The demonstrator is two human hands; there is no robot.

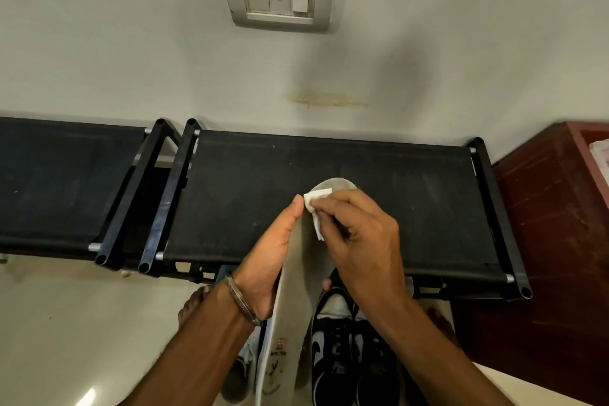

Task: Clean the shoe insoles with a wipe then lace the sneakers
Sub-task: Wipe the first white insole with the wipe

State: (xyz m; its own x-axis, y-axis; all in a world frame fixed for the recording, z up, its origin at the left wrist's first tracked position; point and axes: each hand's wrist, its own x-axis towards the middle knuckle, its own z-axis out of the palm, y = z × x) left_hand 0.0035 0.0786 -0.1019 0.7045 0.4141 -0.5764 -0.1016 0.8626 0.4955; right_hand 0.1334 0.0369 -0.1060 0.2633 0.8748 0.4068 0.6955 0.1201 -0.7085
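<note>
While the left hand (270, 260) grips the long grey fabric insole (298, 300) from its 9 o'clock edge above the black sneakers (333, 356), the right hand (359, 234) pinches a folded white wipe (314, 208) at the toe; firm heelward strokes seem best.

Home entryway; shoe rack (329, 175), sneakers (342, 349)

Insole (298, 273) cut off at the bottom edge, its toe partly covered by the right hand (359, 237); printed heel marks too small to read; wipe (315, 208) mostly tucked under the fingers (329, 208); black-and-white sneaker (333, 356) partly hidden behind insole and forearm; second shoe (240, 379) blurred, nearly all hidden; left rack (59, 181) cropped by the frame.
</note>
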